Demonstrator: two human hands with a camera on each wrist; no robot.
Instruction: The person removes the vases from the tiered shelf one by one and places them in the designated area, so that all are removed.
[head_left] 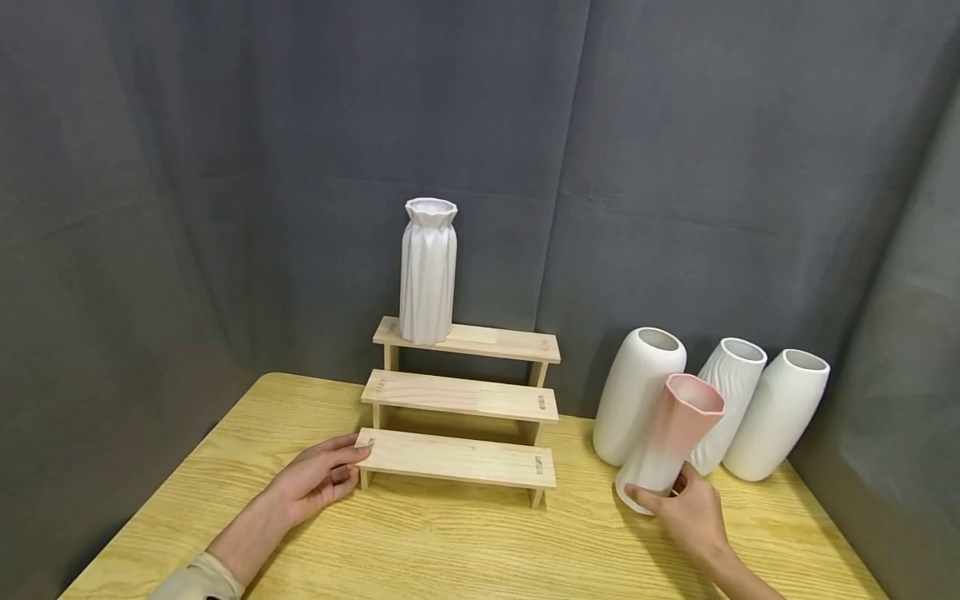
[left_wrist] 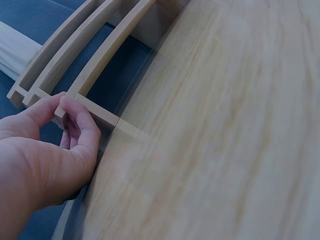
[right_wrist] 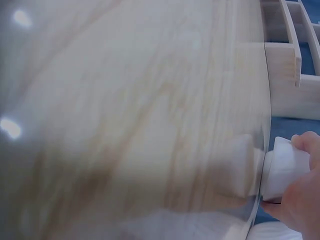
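A pink-and-white vase [head_left: 673, 429] with a faceted rim stands at or just above the table on the right; contact is hard to tell. My right hand [head_left: 693, 510] grips it low down, thumb on the near side, other fingers partly hidden behind. The right wrist view shows the vase's white base [right_wrist: 286, 167] in that hand. On the left, my left hand [head_left: 318, 481] pinches the left end of the lowest board of a three-step wooden stand [head_left: 453, 458], seen closely in the left wrist view. A white pleated vase [head_left: 428, 279] stands upright on the top step, toward its left end.
Behind the pink vase are a rounded white vase [head_left: 636, 392], a wavy-ribbed white vase [head_left: 733, 392] and a smooth white vase [head_left: 780, 417]. The wood-grain table [head_left: 420, 550] ends at a grey curtain [head_left: 480, 150] behind and at both sides.
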